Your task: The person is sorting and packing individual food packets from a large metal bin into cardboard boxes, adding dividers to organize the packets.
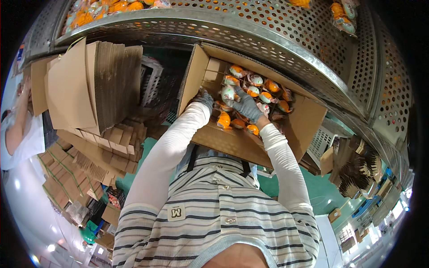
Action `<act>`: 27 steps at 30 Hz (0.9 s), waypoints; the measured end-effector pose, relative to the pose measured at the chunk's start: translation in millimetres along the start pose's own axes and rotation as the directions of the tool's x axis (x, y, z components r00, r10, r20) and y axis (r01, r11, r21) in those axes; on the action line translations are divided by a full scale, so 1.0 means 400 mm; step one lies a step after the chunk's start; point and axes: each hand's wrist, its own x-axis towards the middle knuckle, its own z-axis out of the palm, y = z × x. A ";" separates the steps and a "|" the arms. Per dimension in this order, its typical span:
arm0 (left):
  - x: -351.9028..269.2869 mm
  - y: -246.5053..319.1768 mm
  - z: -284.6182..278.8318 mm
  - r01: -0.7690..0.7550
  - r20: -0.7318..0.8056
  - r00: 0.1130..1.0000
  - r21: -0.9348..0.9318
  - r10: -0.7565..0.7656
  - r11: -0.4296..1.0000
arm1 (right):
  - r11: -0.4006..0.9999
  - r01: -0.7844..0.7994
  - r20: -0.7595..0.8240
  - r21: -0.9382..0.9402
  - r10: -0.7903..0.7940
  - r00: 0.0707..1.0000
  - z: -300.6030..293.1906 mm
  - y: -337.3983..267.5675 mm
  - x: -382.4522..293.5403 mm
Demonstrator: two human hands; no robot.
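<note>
An open cardboard carton [231, 140] is before me, fitted with thin cardboard dividers [211, 75]. Orange and white-green rounded items in clear wrap, such as an orange one [224, 120], sit in several of its cells. My right hand [248, 105], in a grey glove, reaches over them with its fingers closed on a wrapped white-green item [228, 93]. Inside the carton's left part is my left hand [203, 97], also gloved in grey. Its fingers are bent and partly hidden, so whether they grip anything is unclear.
Beyond the carton runs a perforated metal table [295, 40] bearing more wrapped items [100, 13]. Flattened cardboard [115, 83] stands stacked at left, near another person's arm [18, 120]. Cardboard dividers [355, 167] and a white plastic crate [320, 142] are at right.
</note>
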 end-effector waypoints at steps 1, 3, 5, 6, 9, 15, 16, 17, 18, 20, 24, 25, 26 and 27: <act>-0.010 -0.004 0.005 0.022 0.001 1.000 -0.014 -0.022 1.000 | 1.000 0.003 0.009 0.003 -0.003 1.000 0.020 -0.030 0.018; -0.031 -0.017 0.000 0.061 -0.002 0.998 -0.034 -0.061 0.998 | 0.855 0.137 0.084 -0.501 -0.109 0.990 0.056 -0.096 0.059; -0.060 -0.023 -0.013 0.099 -0.004 0.995 -0.054 -0.099 0.994 | 0.726 0.300 0.123 -0.619 -0.287 0.950 0.097 -0.084 0.101; -0.079 -0.025 -0.029 0.112 -0.005 0.994 -0.064 -0.113 0.992 | 0.650 0.215 0.143 -0.729 -0.162 0.976 0.111 -0.096 0.113; -0.112 -0.030 -0.057 0.153 -0.012 0.988 -0.095 -0.155 0.984 | 0.398 0.132 0.104 -0.908 -0.093 0.990 0.130 -0.032 0.147; -0.115 -0.022 -0.035 0.246 -0.002 0.968 -0.184 -0.251 0.952 | 0.354 0.144 0.130 -0.924 -0.063 0.990 0.149 -0.057 0.159; -0.118 -0.010 -0.039 0.247 -0.001 0.968 -0.195 -0.252 0.949 | 0.326 0.181 0.168 -0.928 -0.068 0.983 0.145 -0.050 0.172; -0.121 0.004 -0.044 0.246 -0.002 0.968 -0.205 -0.252 0.947 | 0.328 0.170 0.161 -0.929 -0.055 0.985 0.135 -0.042 0.169; -0.130 0.016 -0.055 0.240 -0.003 0.969 -0.212 -0.246 0.947 | 0.271 0.204 0.176 -0.941 -0.126 0.976 0.121 -0.038 0.160; -0.170 0.024 -0.080 0.101 0.100 0.989 0.089 -0.110 0.991 | 0.316 0.114 0.142 -0.942 0.066 0.988 0.120 -0.156 0.106; -0.116 -0.008 -0.020 0.108 -0.102 0.894 -0.896 -0.437 0.430 | 0.213 0.492 0.509 -0.844 0.026 0.861 0.030 -0.130 -0.035; -0.118 0.002 -0.023 0.106 -0.100 0.897 -0.897 -0.431 0.429 | 0.157 0.612 0.613 -0.775 -0.048 0.789 0.028 -0.078 -0.063; -0.118 0.009 -0.030 0.111 -0.091 0.904 -0.893 -0.417 0.436 | 0.089 0.716 0.707 -0.692 -0.115 0.698 0.031 -0.034 -0.079; -0.124 0.010 -0.030 0.125 -0.077 0.908 -0.888 -0.412 0.442 | 0.090 0.720 0.711 -0.688 -0.117 0.694 0.043 -0.001 -0.083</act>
